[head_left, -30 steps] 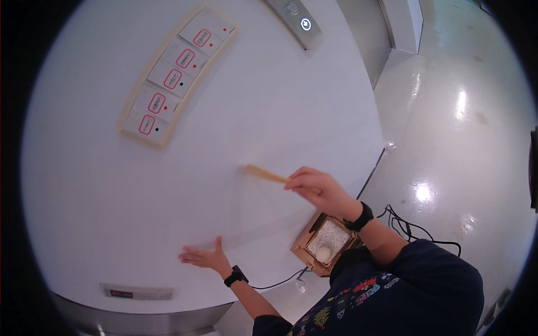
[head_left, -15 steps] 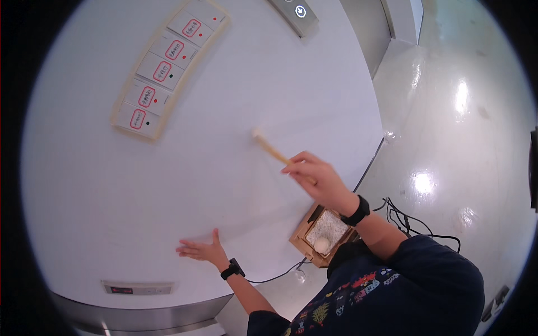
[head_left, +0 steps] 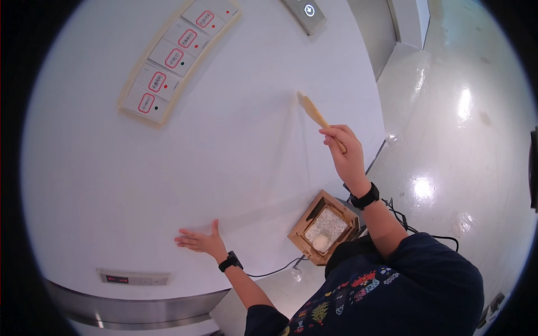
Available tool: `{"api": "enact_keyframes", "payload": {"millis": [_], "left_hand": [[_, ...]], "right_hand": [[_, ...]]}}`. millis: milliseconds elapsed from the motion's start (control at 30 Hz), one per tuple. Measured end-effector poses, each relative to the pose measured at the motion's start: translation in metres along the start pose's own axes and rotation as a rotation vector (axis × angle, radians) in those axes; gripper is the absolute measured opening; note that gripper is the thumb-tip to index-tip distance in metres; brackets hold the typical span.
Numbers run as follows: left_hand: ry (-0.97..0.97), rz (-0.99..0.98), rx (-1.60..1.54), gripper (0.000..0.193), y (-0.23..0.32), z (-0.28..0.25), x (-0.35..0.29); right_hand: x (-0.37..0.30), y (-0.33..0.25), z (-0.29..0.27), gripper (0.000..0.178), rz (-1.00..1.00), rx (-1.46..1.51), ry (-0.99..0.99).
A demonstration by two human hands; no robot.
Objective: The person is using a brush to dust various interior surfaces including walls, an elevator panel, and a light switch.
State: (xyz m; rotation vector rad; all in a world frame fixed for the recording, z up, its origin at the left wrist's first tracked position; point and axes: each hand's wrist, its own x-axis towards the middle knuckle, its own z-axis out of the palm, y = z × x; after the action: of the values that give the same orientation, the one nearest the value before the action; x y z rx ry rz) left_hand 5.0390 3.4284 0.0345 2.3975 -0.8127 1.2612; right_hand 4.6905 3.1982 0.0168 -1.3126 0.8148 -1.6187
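One slim tan wooden stick (head_left: 315, 113), pinched by right hand (head_left: 348, 154), beyond open brown cardboard box (head_left: 302, 223); left hand (head_left: 206, 241) left of box, thumb spread wide. I'd keep pinch light.

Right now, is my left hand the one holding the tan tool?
No, your right hand grips the tan tool, while your left hand is open, its thumb spread away.

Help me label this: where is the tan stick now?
In the head view, the tan stick is right of centre, in the right hand, pictured higher than the brown box.
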Motion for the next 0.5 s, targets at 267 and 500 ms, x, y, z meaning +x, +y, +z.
{"api": "enact_keyframes", "payload": {"millis": [267,500], "left_hand": [[-0.025,-0.03,0.005,0.12,0.003,-0.005,0.001],[-0.02,-0.008,-0.005,0.12,-0.002,-0.003,0.0]], "right_hand": [[-0.036,-0.041,0.033,0.018,0.019,0.437,-0.685],[0.028,-0.042,0.047,0.025,0.227,0.827,0.069]]}}
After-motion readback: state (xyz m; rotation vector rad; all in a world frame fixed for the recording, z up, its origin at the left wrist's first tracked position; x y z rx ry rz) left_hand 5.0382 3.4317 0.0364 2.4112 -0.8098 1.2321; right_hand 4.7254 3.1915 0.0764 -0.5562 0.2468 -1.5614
